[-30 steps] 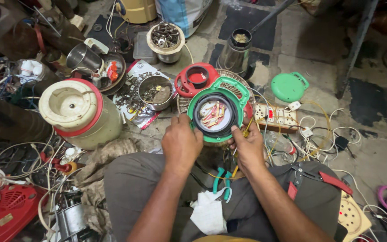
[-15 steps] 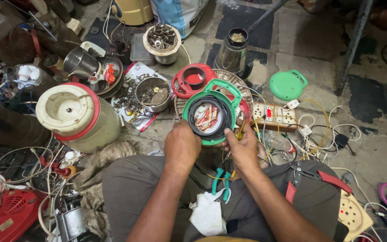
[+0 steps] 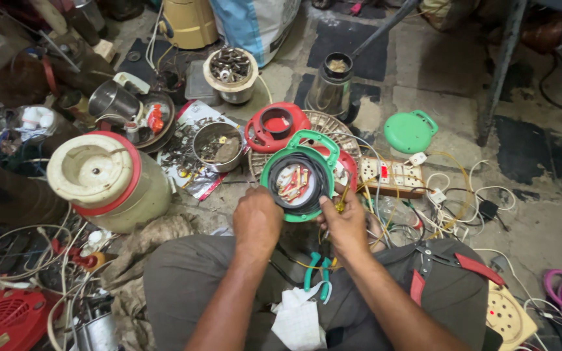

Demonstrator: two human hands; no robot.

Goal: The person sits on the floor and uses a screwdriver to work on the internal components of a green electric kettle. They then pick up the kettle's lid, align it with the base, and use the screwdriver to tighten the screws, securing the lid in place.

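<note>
Head view. The green cable reel (image 3: 297, 175), its black cord coiled inside, is held tilted above the floor, just in front of the knees. Left hand (image 3: 257, 221) grips its lower rim, fingers curled shut; right hand (image 3: 345, 222) pinches the right edge. Both forearms reach forward. Best practice: steady the rim while feeding cord evenly.
</note>
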